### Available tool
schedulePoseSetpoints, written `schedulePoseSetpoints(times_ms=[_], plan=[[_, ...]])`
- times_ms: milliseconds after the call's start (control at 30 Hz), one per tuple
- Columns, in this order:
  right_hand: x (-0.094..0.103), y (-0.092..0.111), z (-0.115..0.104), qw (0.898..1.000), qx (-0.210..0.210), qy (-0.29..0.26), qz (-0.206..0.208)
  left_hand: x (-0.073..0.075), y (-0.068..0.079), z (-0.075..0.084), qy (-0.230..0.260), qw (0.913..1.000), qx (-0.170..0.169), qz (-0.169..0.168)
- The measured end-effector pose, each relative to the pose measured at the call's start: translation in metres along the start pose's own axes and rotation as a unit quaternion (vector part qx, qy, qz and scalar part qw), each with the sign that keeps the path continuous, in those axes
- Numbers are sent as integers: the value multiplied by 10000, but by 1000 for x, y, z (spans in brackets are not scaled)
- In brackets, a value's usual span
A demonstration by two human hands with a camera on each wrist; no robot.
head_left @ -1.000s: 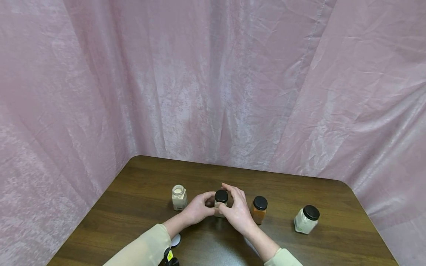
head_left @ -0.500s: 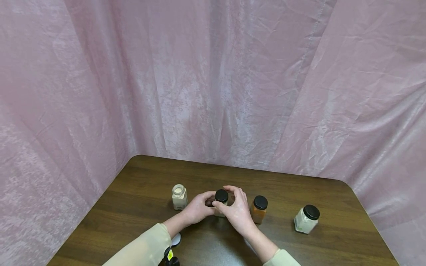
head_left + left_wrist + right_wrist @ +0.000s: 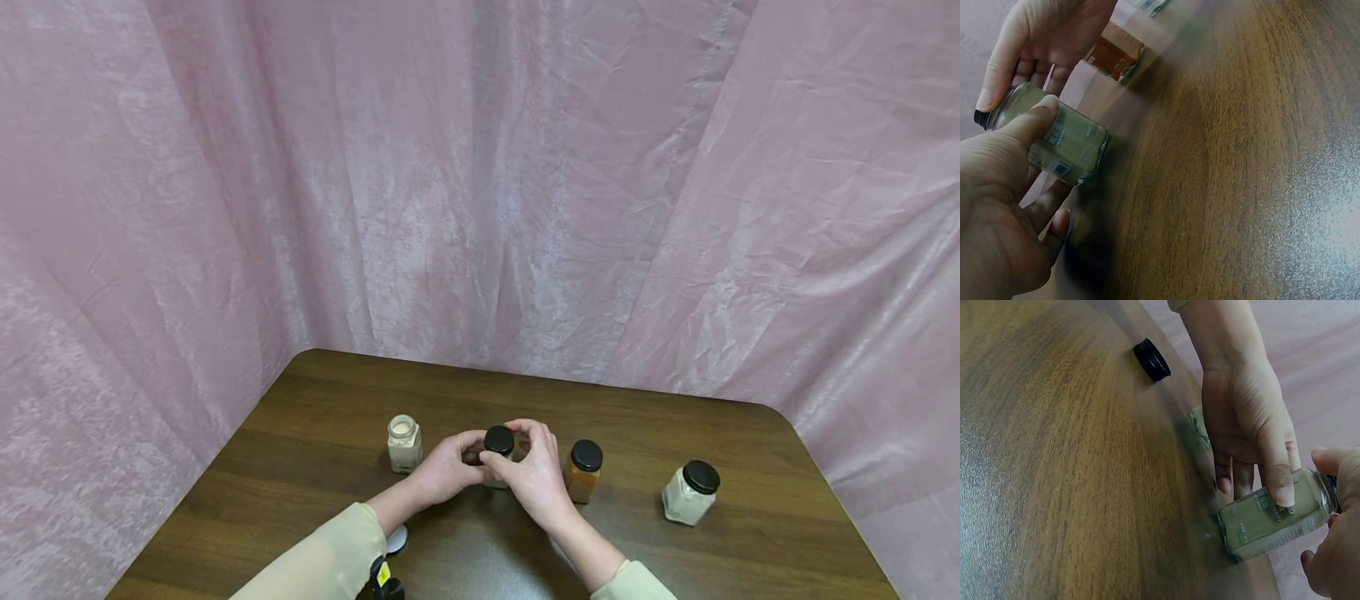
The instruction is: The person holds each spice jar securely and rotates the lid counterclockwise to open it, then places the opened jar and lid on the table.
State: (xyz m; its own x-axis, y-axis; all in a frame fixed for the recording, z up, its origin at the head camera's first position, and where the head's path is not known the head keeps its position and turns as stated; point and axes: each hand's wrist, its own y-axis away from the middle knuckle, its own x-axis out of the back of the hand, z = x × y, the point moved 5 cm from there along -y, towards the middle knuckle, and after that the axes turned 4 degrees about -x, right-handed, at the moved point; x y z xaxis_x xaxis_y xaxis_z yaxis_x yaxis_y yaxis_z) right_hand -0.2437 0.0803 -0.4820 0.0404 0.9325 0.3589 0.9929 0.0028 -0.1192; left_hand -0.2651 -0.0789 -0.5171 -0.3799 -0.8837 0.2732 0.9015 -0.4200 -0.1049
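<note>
A clear jar (image 3: 1069,140) of greenish-beige powder stands between the hands, its black lid (image 3: 498,441) on top. The left hand (image 3: 444,477) grips the jar's body; its thumb lies over the printed label in the left wrist view. From the other side, the right hand (image 3: 537,482) holds the lid, with the thumb at the near edge and the fingers curving round the far side. In the right wrist view, the left hand (image 3: 1250,419) reaches down onto the glass, while the right hand (image 3: 1341,531) covers part of the lid.
An uncapped jar (image 3: 405,450) of pale powder stands left of the hands. A black-lidded orange jar (image 3: 582,482) is close by the right hand, a whitish jar (image 3: 688,498) farther right. A loose lid (image 3: 397,540) and a black object with yellow (image 3: 386,577) lie near the left sleeve.
The right hand's raised fingers have drawn in and lowered round the lid, and its thumb has shifted left across the near side. The left hand and the jar stay in place.
</note>
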Motion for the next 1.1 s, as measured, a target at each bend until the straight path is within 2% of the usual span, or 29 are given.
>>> schedulePoseSetpoints(times_ms=[400, 833, 1100], plan=[[0, 3, 3, 9997, 29, -237, -109, 0, 1, 0, 65, 10000, 7, -10], [-1, 6, -1, 9993, 337, 42, -135, 0, 0, 0, -16, 10000, -18, -36], [-2, 7, -1, 9991, 369, 139, -184, 1, 0, -1, -139, 9999, 33, -23]])
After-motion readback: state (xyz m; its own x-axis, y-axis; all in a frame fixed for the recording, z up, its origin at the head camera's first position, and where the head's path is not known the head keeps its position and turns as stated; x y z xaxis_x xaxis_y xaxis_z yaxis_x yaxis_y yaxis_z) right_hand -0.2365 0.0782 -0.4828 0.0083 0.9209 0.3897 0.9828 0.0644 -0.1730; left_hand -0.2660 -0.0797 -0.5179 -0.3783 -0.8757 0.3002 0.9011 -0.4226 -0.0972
